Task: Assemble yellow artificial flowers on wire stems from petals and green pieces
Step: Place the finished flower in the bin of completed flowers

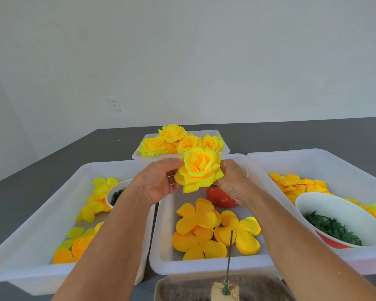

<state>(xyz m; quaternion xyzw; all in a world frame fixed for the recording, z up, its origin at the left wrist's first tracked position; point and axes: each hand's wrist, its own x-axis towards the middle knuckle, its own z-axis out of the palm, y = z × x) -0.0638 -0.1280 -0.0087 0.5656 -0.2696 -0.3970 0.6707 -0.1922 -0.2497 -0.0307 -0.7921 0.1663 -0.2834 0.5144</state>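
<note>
A full yellow flower head [199, 169] is held up above the middle tray [204, 267]. My left hand [155, 181] grips its left side and my right hand [233, 183] grips its right side and underside. Loose yellow-orange petal layers [213, 231] lie flat in the middle tray below. A thin wire stem [229, 253] stands upright in a small block [225, 291] at the near edge. Several finished yellow flowers [178, 141] fill the far tray [225, 146].
The left tray [41, 213] holds yellow petals [97, 199] and a white bowl of green pieces [117, 195]. The right tray [323, 161] holds orange petals [297, 184] and a bowl of green pieces [336, 222]. A red cup [220, 198] sits behind my right hand.
</note>
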